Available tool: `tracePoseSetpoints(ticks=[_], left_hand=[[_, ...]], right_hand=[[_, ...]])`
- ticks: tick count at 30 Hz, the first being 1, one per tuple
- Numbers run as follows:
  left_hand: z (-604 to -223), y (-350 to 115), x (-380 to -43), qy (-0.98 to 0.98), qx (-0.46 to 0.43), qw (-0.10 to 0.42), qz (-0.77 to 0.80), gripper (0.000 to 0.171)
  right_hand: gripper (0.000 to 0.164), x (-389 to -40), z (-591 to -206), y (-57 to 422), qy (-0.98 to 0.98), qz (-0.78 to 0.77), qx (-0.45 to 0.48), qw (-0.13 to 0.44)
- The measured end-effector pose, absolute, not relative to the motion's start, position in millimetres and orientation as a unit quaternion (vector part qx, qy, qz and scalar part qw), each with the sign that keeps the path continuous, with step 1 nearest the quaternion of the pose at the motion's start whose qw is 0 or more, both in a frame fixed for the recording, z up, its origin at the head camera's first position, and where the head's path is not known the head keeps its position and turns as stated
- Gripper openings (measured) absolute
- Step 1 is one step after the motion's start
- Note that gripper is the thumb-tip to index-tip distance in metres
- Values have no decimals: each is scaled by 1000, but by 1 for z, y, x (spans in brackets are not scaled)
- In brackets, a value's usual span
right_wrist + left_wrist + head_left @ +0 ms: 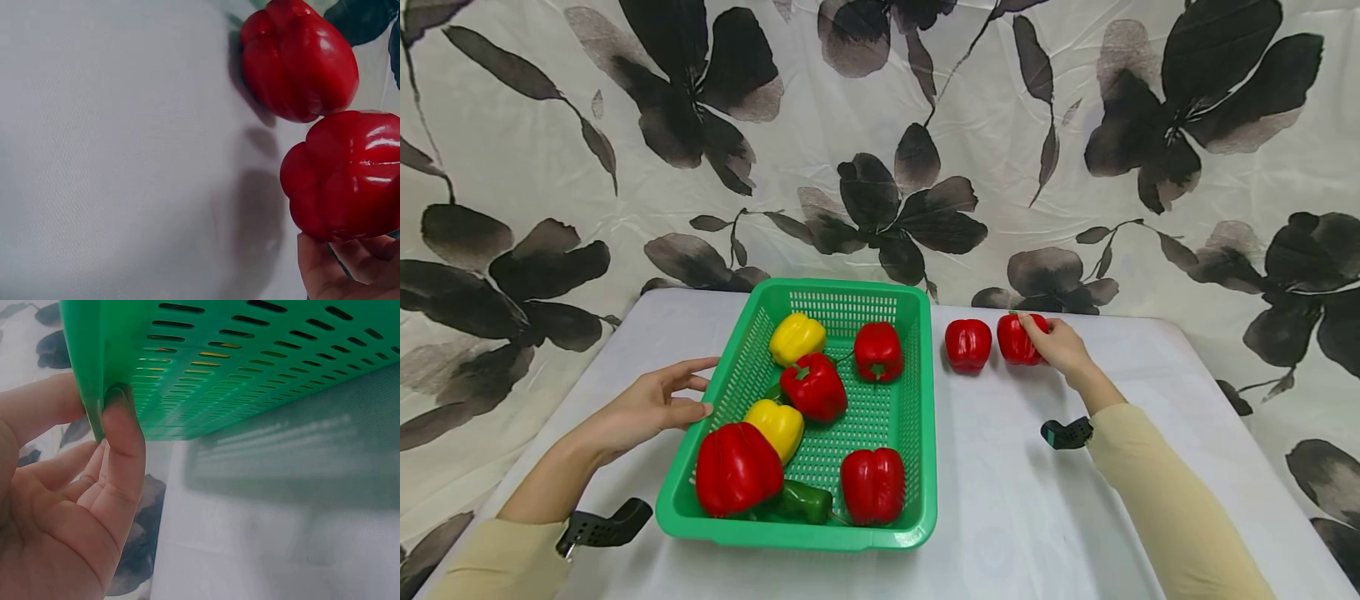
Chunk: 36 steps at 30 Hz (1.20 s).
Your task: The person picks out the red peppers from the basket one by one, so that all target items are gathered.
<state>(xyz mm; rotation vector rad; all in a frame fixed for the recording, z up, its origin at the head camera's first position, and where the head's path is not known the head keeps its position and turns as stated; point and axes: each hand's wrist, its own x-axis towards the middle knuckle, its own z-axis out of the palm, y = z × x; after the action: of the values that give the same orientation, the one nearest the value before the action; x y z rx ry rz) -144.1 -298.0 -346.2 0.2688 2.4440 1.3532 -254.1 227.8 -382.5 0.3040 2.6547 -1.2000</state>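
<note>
A green plastic basket [880,417] sits on the table with red and yellow bell peppers and a green pepper [805,502] inside. My left hand [651,408] pinches its left rim; in the left wrist view thumb and fingers lie on either side of the basket's rim [87,375]. To the right of the basket, my right hand [1060,346] grips a red bell pepper [1017,340] from its right side. Just left of that one, another red bell pepper [967,346] rests on the table. Both show in the right wrist view, the gripped pepper [347,181] nearer the hand.
The white-covered table [1000,483] runs back to a floral cloth [880,125] hanging behind it. Inside the basket, yellow peppers [797,337] and red ones [739,469] lie mostly along the left side, with two red peppers on the right. Dark bands circle both wrists.
</note>
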Motion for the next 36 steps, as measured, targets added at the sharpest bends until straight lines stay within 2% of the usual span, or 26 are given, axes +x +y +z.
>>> tracePoseSetpoints(ticks=[10,36], left_hand=[[-347,-297,-145,858,95,169,476,71],[-347,-299,-144,855,98,168,481,71]], right_hand=[[88,-257,-388,228,904,-396,114,113],[85,-262,-392,223,893,-387,148,175]])
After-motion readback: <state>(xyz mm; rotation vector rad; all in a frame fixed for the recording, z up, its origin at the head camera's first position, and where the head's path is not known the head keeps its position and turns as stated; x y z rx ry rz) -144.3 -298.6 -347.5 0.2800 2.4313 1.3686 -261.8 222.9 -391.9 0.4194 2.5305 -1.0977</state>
